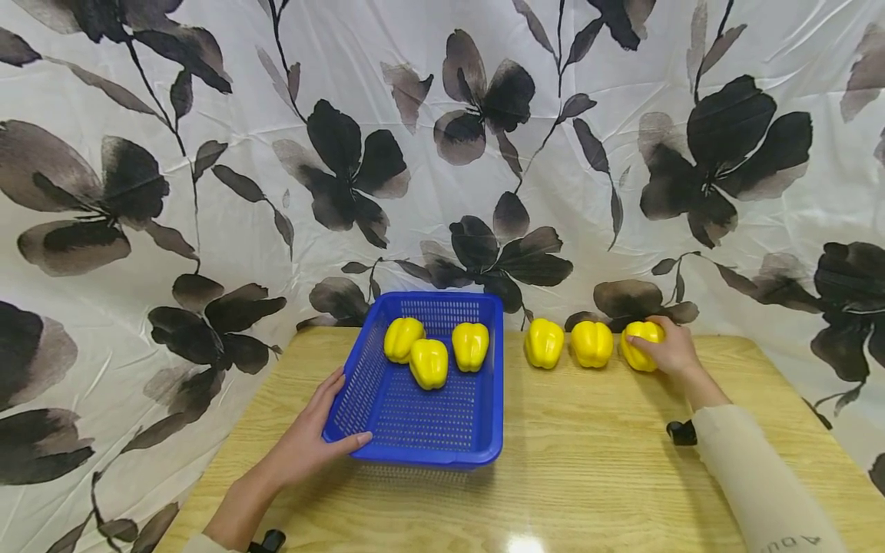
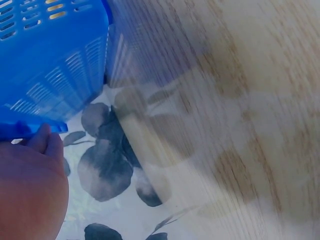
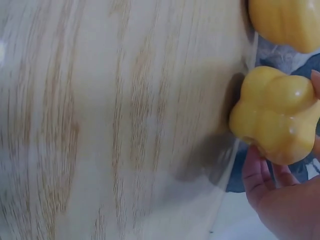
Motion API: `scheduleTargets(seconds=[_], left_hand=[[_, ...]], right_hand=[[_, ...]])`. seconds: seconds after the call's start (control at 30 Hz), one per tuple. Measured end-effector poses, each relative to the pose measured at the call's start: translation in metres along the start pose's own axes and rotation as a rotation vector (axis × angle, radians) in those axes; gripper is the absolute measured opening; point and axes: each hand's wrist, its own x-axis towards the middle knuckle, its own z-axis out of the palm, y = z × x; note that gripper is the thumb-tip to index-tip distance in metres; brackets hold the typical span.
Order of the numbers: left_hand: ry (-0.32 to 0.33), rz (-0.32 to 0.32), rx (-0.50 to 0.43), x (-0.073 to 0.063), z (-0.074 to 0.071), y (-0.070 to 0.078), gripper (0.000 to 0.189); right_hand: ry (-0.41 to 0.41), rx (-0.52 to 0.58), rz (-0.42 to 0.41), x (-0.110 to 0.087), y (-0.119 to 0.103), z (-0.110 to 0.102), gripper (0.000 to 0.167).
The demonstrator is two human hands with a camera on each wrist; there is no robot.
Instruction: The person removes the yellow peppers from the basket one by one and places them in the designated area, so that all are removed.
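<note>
Pinching the rightmost pepper between thumb and fingers of the right hand, near the far edge of the table. Gripping the basket at its near left corner with the left hand. Probably handling light, stiff and slick, judging by the gloss; calling for holding across the bulging lobes.

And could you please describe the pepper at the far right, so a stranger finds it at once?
On the wooden table stands a blue basket. To its right, three yellow peppers form a row near the table's far edge; take the one farthest from the basket. Unlike its two neighbours, this pepper is gripped by the right hand.
</note>
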Motion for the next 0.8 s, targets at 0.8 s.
scheduleTargets(seconds=[0.8], left_hand=[[-0.01,-0.007,-0.007,0.0,-0.0008,0.0005,0.106]], right_hand=[[-0.099,0.056,-0.019,0.0006,0.0055,0.0033,0.065]])
